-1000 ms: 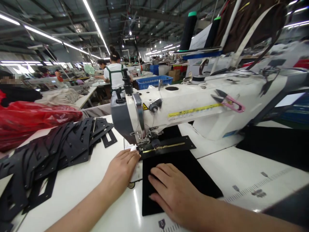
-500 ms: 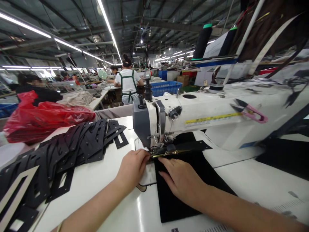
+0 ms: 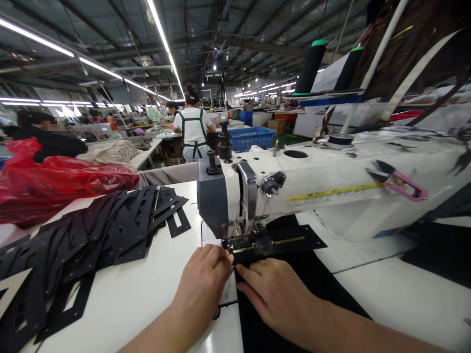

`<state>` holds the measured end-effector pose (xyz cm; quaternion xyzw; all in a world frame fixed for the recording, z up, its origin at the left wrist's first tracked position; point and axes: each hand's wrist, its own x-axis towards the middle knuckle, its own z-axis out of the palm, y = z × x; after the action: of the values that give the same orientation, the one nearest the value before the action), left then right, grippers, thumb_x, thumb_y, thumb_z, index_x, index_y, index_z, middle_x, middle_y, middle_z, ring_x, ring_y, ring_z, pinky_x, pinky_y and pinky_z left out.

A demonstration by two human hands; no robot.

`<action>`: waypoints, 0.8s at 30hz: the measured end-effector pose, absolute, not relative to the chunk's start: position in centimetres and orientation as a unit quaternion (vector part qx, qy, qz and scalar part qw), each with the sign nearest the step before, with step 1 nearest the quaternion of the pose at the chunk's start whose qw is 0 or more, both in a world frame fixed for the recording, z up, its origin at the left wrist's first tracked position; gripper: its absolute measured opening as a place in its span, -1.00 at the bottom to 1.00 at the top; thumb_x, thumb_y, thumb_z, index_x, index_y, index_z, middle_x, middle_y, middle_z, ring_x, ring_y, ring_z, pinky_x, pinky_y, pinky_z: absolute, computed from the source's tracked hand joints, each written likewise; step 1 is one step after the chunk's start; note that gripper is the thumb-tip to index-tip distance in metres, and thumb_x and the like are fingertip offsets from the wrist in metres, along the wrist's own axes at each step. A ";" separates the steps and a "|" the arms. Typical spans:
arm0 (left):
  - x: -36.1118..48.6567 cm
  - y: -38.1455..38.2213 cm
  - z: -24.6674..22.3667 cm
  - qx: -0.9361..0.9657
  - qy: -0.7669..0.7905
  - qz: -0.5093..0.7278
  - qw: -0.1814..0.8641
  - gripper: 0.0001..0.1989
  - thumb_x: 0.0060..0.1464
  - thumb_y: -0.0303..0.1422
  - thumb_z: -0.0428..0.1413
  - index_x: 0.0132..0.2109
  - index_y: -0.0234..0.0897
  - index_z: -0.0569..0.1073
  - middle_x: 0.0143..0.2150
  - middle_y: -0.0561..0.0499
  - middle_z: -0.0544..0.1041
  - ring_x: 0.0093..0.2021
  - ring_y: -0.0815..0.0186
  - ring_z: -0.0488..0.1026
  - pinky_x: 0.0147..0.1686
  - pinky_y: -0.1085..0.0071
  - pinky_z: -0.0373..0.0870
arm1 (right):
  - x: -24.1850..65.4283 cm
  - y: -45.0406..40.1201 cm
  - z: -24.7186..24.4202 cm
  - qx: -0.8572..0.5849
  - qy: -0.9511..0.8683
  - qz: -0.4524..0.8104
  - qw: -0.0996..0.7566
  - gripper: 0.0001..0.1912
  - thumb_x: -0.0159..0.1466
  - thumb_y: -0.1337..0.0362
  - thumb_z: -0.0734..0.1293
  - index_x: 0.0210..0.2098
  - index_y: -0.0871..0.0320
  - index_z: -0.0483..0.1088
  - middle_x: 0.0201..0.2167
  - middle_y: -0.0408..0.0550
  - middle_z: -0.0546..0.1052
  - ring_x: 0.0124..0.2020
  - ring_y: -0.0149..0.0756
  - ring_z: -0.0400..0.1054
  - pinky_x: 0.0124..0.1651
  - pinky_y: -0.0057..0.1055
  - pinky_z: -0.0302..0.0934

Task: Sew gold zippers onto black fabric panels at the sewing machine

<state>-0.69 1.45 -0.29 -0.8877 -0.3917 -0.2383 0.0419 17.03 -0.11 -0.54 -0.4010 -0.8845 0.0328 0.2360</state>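
A white sewing machine stands over a black frame piece with a gold-toothed zipper in its slot. This piece lies on a larger black fabric panel under the machine's head. My left hand is closed, its fingertips pinching the left end of the zipper and frame, just left of the presser foot. Flat on the fabric panel rests my right hand, thumb and index finger apart, fingertips close to the frame's near edge. The needle tip cannot be made out.
Several overlapping black slotted frames cover the left of the white table. Beyond them lies a red plastic bag. Pink-handled thread snips rest on the machine arm. A co-worker stands beside a blue basket.
The view has moved closer and slightly right. More of the zipper shows left of the presser foot. Both hands stay at the work, the left still pinching, the right still flat.
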 end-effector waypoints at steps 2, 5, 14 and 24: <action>-0.6 1.4 -0.5 -0.889 -0.397 -0.224 0.044 -0.88 0.10 -0.54 0.01 -0.25 -0.29 0.41 -0.32 -0.05 0.42 -0.31 0.21 0.36 -0.35 0.28 0.35 | 17.2 0.2 -0.4 -0.388 -0.881 -0.001 0.270 -0.85 0.22 0.42 0.20 -0.33 0.18 0.41 -0.45 -0.06 0.47 -0.40 -0.24 0.35 -0.30 -0.31 0.24; -0.7 1.4 -0.6 -0.884 -0.399 -0.232 0.065 -0.87 0.10 -0.55 0.01 -0.24 -0.30 0.42 -0.26 -0.10 0.42 -0.26 0.16 0.36 -0.33 0.23 0.37 | 17.3 1.0 -0.3 -0.401 -0.863 -0.052 0.304 -0.82 0.21 0.45 0.18 -0.27 0.23 0.41 -0.28 0.07 0.47 -0.18 -0.12 0.32 -0.10 -0.16 0.21; -0.7 1.6 -0.7 -0.895 -0.362 -0.241 0.099 -0.77 0.18 -0.52 -0.13 -0.16 -0.36 0.42 -0.19 -0.15 0.49 -0.29 0.17 0.44 -0.34 0.21 0.42 | 17.2 1.7 -0.3 -0.399 -0.880 0.028 0.255 -0.80 0.22 0.47 0.17 -0.24 0.28 0.39 -0.20 0.15 0.44 -0.03 -0.08 0.24 -0.01 -0.11 0.18; -0.5 1.7 -0.2 -0.897 -0.368 -0.223 0.099 -0.79 0.17 -0.49 -0.10 -0.19 -0.29 0.43 -0.25 -0.09 0.49 -0.27 0.19 0.44 -0.28 0.23 0.38 | 17.3 1.6 -0.1 -0.403 -0.887 0.028 0.225 -0.76 0.23 0.46 0.16 -0.16 0.30 0.38 -0.06 0.19 0.39 0.02 -0.07 0.19 0.04 -0.11 0.14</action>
<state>-0.48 1.65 -0.16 -0.8973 -0.3678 -0.2230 0.0988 17.35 1.59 -0.11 -0.4025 -0.8870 0.0285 0.2246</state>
